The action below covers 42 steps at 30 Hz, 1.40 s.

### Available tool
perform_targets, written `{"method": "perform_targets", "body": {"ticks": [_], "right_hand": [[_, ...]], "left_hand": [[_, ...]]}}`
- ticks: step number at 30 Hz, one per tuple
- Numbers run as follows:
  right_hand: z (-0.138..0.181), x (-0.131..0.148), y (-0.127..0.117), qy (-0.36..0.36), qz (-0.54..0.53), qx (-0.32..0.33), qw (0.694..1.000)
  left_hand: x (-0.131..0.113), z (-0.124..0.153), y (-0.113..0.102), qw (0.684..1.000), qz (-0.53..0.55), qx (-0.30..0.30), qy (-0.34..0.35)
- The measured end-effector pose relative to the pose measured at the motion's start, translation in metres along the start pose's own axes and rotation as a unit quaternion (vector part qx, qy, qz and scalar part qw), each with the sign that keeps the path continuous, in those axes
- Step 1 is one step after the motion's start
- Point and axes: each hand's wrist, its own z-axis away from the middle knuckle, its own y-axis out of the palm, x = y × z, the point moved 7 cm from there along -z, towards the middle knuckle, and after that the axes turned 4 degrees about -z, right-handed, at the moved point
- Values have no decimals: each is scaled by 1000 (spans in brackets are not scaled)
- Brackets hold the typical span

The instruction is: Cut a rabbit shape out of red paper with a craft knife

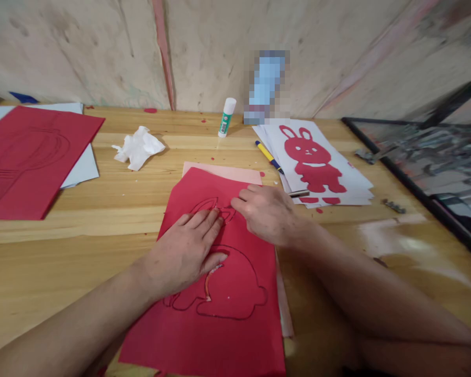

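Note:
My left hand (192,246) lies flat on a red sheet of paper (204,343), fingers stretched out and pressing on it. A rabbit outline (235,318) is drawn on the sheet in dark lines, with a narrow cut slit (209,283) inside it. Near the drawn ears rests my right hand (267,212), its fingers curled in a pinch against the paper. What they hold is hidden. A slim silver rod (299,193) shows just behind that hand; I cannot tell whether it is held. A paler pink sheet (223,172) lies underneath.
A finished red paper rabbit (312,152) lies on white sheets (353,183) at right, beside a yellow-blue pen (269,156). A glue stick (226,118) and crumpled tissue (139,147) stand farther back. Another red sheet (27,173) lies left. A black-framed panel (400,178) borders the right.

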Motion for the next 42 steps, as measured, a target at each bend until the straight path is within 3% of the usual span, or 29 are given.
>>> {"method": "perform_targets", "body": {"ticks": [6,13,19,42], "right_hand": [[0,1,0,-1,-3,15,1000],[3,1,-5,26,-22,-35,999],[3,-1,-9,60,-32,-26,997],[13,-3,2,71,-56,-103,991]], "left_hand": [[1,1,0,1000,18,-3,-4],[3,-2,-3,999,32,-13,4],[3,-7,-1,999,14,2,30],[4,-19,0,999,-9,-15,41]]}}
